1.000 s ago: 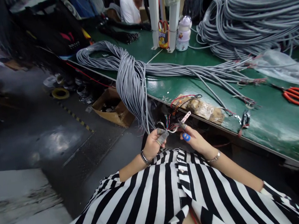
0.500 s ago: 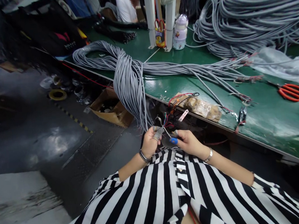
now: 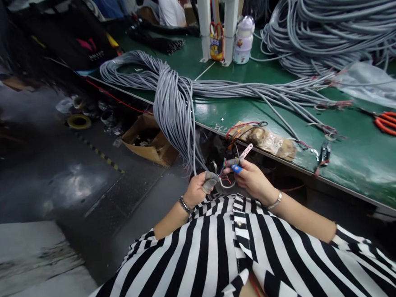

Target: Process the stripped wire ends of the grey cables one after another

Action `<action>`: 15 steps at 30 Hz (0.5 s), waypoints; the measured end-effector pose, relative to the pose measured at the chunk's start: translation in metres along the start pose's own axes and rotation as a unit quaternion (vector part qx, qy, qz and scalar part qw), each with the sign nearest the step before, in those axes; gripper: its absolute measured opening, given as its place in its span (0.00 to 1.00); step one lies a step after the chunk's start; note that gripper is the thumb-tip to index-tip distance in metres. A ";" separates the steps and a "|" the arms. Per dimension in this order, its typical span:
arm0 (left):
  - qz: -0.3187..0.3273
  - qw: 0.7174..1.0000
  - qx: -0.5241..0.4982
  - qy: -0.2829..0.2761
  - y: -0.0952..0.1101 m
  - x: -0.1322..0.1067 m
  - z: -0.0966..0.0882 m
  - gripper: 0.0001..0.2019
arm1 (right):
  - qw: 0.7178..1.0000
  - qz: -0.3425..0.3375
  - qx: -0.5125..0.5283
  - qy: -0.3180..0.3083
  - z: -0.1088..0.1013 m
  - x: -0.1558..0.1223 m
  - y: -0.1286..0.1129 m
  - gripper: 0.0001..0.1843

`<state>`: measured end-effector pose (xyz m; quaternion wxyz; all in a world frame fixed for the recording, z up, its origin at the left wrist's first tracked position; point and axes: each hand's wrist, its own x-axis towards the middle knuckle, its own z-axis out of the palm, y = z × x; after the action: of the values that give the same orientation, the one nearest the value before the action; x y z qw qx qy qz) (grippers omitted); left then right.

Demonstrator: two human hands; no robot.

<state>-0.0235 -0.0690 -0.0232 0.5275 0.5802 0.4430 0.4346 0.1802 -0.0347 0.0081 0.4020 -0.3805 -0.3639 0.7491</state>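
My left hand (image 3: 197, 189), with grey coverings on its fingers, is closed around the end of a grey cable in front of my striped shirt. Thin coloured wires (image 3: 224, 179) fan out from that end, and a pale strand (image 3: 228, 186) loops below them. My right hand (image 3: 252, 178), with a blue covering on one fingertip, pinches at the wire tips. Grey cables (image 3: 175, 118) hang in a bundle over the table edge just beyond my left hand. Close past my right fingers, a pale strip with holes (image 3: 246, 151) sticks out by the table edge.
On the green table (image 3: 365, 168) lie red-handled scissors (image 3: 391, 122), small black cutters (image 3: 324, 152) and a taped block (image 3: 268, 141). A large cable coil (image 3: 338, 25) and a bottle (image 3: 244, 40) stand farther back. Below is a cardboard box (image 3: 152, 145). A person (image 3: 172, 8) is across the table.
My right hand has risen slightly and shifted from the pale strand to the coloured wire tips. The strand, straight before, now curves in a loop. My left hand keeps its grip.
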 end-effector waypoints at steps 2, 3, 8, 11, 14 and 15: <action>0.007 1.000 0.021 -0.011 -0.001 -0.001 0.001 0.21 | 0.998 0.007 0.064 0.002 0.005 0.000 0.000 0.19; 0.009 0.999 0.030 -0.014 -0.001 -0.001 0.001 0.21 | 0.996 0.014 0.088 -0.001 0.006 -0.001 0.000 0.18; 0.007 0.997 0.064 -0.036 -0.003 -0.001 -0.002 0.21 | 0.986 0.058 0.150 -0.038 0.003 -0.003 0.001 0.16; 0.015 0.994 0.078 -0.078 -0.002 0.001 -0.004 0.21 | 0.985 0.078 0.131 -0.079 0.001 -0.002 0.004 0.10; 0.004 0.992 0.059 -0.111 0.000 0.004 -0.006 0.22 | 0.990 0.050 0.081 -0.099 0.000 -0.004 0.008 0.11; -0.005 0.992 0.047 -0.114 0.000 0.005 -0.007 0.23 | 0.993 0.026 0.063 -0.096 0.000 -0.005 0.009 0.12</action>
<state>-0.0287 -0.0625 -0.0226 0.5488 0.6481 0.4028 0.3414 0.1794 -0.0423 0.0015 0.3691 -0.2904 -0.3428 0.8136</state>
